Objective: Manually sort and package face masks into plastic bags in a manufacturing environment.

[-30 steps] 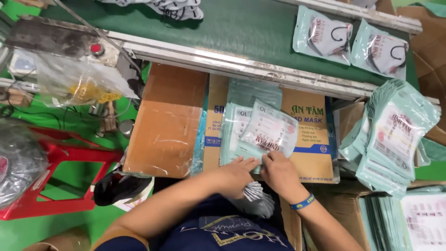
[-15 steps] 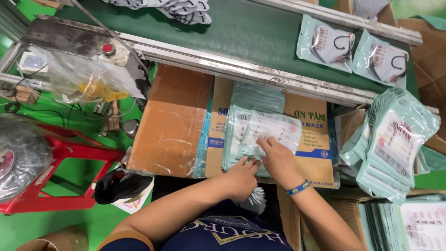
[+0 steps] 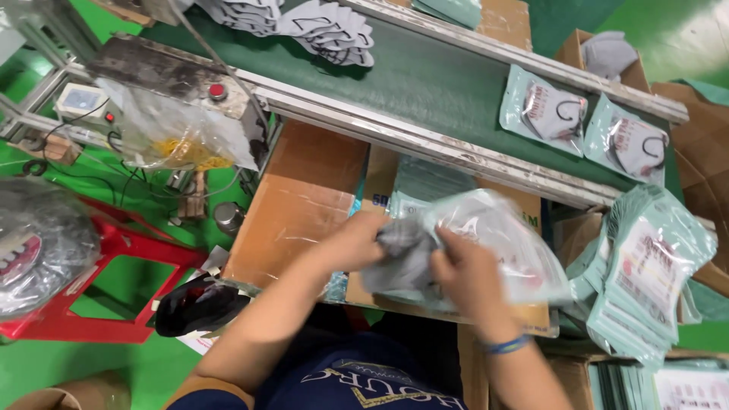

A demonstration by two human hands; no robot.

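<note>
Over the cardboard box top in front of me, my left hand [image 3: 355, 241] grips a grey face mask [image 3: 406, 258] and holds it at the mouth of a pale green plastic pouch [image 3: 501, 239]. My right hand [image 3: 465, 273], with a blue wristband, holds the pouch by its near end. The pouch is blurred with motion. Both hands sit close together, just below the conveyor's metal rail.
A green conveyor belt [image 3: 425, 76] runs across the top, carrying two filled pouches [image 3: 581, 125] at right and loose grey masks [image 3: 304, 23] at left. A stack of empty pouches [image 3: 645, 281] lies at right. Flat cardboard [image 3: 296, 205], a red stool [image 3: 114, 281] and a control box [image 3: 80, 99] sit left.
My hands have lifted from the pouch pile; the left hand now holds a grey mask at the pouch's opening. The view has tilted up, showing more of the conveyor.
</note>
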